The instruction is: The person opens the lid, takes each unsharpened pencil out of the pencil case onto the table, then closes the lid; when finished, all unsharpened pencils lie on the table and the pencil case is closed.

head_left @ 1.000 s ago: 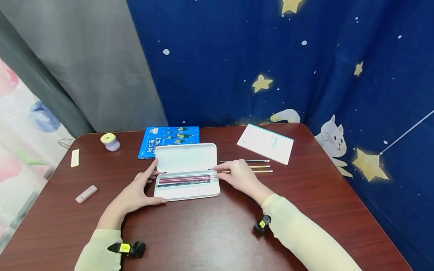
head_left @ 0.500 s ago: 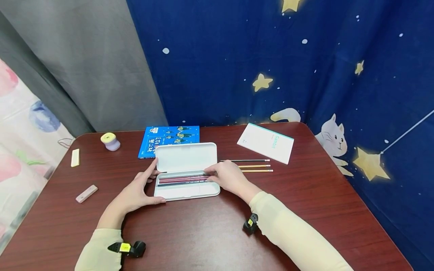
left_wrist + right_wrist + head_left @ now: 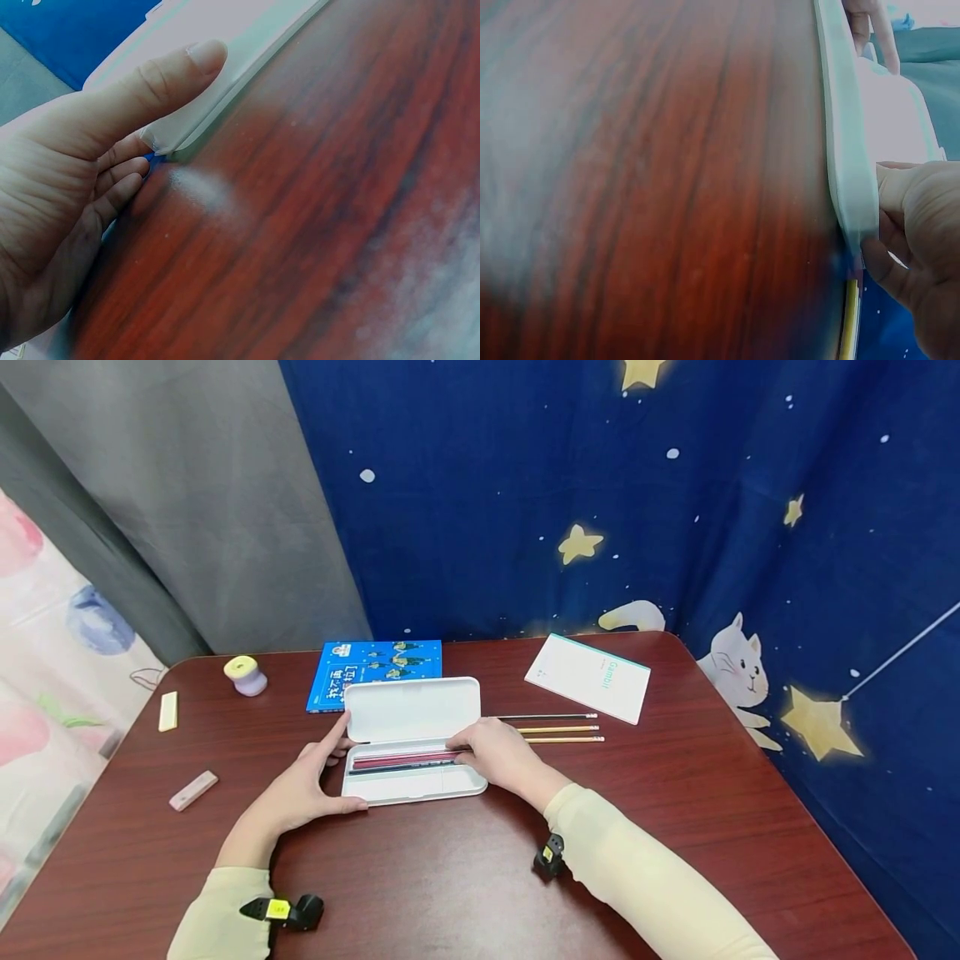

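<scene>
A white pencil case (image 3: 412, 712) lies with its lid raised on the dark red table, with red and dark pencils (image 3: 401, 762) lying lengthwise in its tray. Round the case's left end, my left hand (image 3: 300, 787) grips it, thumb on the front corner and index finger up at the lid. My right hand (image 3: 506, 753) reaches over the tray's right part and pinches the pencils near their right ends, which its fingers hide. In the right wrist view, the right hand (image 3: 922, 240) is at the case's end; in the left wrist view, the left thumb (image 3: 161, 82) overlaps the case's edge.
Right of the case lie a dark pencil (image 3: 555, 717) and two yellow pencils (image 3: 566, 740), below a white notebook (image 3: 588, 678). A blue book (image 3: 375, 664) sits behind the lid. At the left are a yellow-and-lilac round container (image 3: 245, 677), a cream bar (image 3: 168, 712) and a pinkish bar (image 3: 193, 791).
My right hand has moved left from the case's right edge to over the tray, covering the pencils' right ends. My left hand stays at the case's left end.
</scene>
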`<state>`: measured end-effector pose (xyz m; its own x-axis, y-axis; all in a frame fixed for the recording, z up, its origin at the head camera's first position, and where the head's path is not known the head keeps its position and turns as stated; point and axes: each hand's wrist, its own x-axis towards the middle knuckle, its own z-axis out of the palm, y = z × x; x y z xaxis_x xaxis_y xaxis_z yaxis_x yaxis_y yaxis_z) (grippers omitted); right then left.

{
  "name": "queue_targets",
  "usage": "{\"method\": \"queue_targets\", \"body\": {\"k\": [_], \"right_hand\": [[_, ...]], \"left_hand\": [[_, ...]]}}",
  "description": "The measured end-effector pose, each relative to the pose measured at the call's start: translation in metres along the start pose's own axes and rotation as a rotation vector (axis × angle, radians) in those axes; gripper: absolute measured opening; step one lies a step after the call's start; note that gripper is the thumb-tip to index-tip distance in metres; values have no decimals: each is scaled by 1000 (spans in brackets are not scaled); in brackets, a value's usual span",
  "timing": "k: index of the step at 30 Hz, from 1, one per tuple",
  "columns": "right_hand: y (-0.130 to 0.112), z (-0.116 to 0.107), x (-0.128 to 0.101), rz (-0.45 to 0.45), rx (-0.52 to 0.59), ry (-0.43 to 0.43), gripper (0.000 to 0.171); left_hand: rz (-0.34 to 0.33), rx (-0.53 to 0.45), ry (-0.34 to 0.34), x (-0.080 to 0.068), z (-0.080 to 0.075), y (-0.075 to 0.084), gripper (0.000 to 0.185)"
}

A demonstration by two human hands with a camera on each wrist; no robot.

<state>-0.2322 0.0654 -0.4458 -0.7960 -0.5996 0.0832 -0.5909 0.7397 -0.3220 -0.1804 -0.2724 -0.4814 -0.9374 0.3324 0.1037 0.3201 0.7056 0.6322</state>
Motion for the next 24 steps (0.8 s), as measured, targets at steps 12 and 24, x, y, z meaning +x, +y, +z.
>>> {"method": "queue_targets", "body": {"k": [12,24], "right_hand": [[1,7,-3,29,72,84,19],[6,5,-11,-14,164,193,15]], "left_hand": [[3,3,4,0,0,0,132],[-16,-16,-8,1,1,-2,131]]}}
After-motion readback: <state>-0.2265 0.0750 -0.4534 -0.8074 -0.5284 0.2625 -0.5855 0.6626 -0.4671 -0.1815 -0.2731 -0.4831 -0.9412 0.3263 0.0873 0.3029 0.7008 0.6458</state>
